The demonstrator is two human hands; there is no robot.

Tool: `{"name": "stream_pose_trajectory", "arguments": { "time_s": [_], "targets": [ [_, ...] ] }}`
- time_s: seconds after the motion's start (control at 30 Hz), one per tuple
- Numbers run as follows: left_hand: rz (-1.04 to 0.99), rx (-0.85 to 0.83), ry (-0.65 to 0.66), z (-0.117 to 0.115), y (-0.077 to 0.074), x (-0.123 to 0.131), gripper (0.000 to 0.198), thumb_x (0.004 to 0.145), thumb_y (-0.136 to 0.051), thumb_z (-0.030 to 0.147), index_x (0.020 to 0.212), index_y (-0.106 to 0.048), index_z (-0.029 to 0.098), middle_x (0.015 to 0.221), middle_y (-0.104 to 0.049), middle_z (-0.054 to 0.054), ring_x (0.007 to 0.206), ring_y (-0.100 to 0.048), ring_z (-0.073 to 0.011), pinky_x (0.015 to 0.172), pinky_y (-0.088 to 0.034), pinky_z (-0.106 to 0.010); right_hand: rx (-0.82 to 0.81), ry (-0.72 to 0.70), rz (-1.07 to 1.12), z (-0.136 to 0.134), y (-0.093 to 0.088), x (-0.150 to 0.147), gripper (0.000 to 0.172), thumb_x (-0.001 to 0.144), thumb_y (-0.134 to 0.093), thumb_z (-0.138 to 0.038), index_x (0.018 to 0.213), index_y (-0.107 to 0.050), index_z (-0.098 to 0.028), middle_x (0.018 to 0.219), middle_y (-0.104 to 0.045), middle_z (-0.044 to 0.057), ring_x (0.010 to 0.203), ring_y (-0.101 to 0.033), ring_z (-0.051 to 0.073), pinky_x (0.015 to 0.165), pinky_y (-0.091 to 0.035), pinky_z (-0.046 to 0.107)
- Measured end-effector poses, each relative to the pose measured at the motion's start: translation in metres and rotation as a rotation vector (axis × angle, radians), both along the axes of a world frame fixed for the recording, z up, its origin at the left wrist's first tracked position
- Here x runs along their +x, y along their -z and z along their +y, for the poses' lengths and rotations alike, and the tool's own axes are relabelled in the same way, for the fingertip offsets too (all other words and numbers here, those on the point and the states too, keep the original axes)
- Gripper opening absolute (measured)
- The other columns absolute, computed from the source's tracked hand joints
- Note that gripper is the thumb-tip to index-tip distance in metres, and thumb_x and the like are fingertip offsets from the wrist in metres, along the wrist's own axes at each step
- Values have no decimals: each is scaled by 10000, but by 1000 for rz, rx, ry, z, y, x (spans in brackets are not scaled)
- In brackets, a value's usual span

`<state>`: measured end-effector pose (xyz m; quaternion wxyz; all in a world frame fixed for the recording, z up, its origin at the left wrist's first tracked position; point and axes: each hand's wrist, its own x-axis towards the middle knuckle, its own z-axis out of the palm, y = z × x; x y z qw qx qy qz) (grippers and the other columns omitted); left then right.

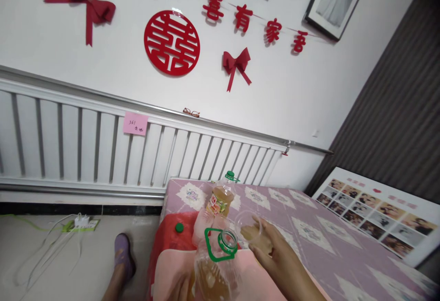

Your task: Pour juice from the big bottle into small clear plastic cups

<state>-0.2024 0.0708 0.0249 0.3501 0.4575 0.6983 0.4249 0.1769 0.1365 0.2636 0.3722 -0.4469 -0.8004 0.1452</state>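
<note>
In the lower middle of the head view stands an uncapped clear plastic jug (215, 278) with a green carry ring around its neck and yellow-brown liquid inside. My left hand (180, 288) is closed against its left side, partly cut off by the frame's bottom edge. Just right of the jug's mouth, my right hand (273, 250) is wrapped around a clear plastic cup (248, 222) with some brownish liquid in it. Behind the jug are other clear cups (203, 227) and a second, capped jug (222, 200) with a printed label. A green cap (179, 227) lies on red plastic.
A pink board or tray (172, 264) lies under the jug, on the bed with its purple patterned cover (309, 227). A white radiator (103, 140) lines the wall. On the floor are a power strip (81, 222) with cables and my foot in a purple shoe (123, 255).
</note>
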Motion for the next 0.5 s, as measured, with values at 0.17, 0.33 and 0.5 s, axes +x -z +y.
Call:
{"name": "stream_pose_trajectory", "arguments": {
  "time_s": [0.17,0.33,0.5],
  "targets": [
    [-19,-1,18,2,-9,5,952,403,-735,591,1336,-543,627,1517,-612,146,1451,-505,-487,1000,-548,-547,29,-12,1,2,5,1,516,794,-600,-398,1285,-668,-254,1295,-733,121,1221,-692,328,1005,-578,493],
    [-35,-15,-7,-26,-1,30,912,462,-725,652,1352,-521,651,1512,-622,145,1447,-509,-491,1022,-533,-575,35,-32,-19,5,10,4,506,831,-594,-416,1302,-662,-242,1273,-727,127,1186,-699,317,979,-587,480],
    [-47,-74,-119,-68,14,34,895,569,-699,686,1425,-438,663,1545,-603,133,1455,-498,-491,1058,-503,-626,61,-44,-32,9,16,10,515,856,-607,-411,1346,-637,-254,1293,-718,115,1210,-684,310,1015,-566,482]
  ]
}}
